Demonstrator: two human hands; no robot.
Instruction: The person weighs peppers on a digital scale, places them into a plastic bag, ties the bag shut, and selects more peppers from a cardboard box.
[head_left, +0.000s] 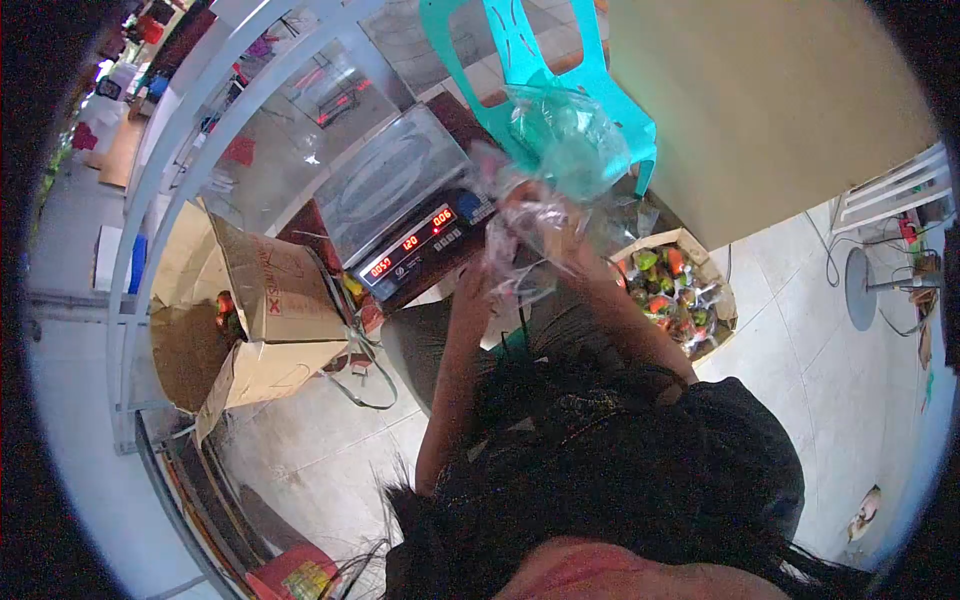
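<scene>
Both hands are above my lap, close to the front of a digital scale with lit red digits. A crinkled clear plastic bag spans the space between them. My left hand grips the bag's lower left side, its fingers partly covered by the film. On the other side, my right hand is closed on the same bag, slightly blurred. Whatever the bag contains, if anything, I cannot make out. Further bunched clear plastic bags lie on a turquoise plastic chair just beyond my hands.
To the left, an opened cardboard box holds a few red-and-green items. At the right, a cut-down carton contains several small bagged red and green pieces. A large brown board stands at upper right; a metal railing curves along the left.
</scene>
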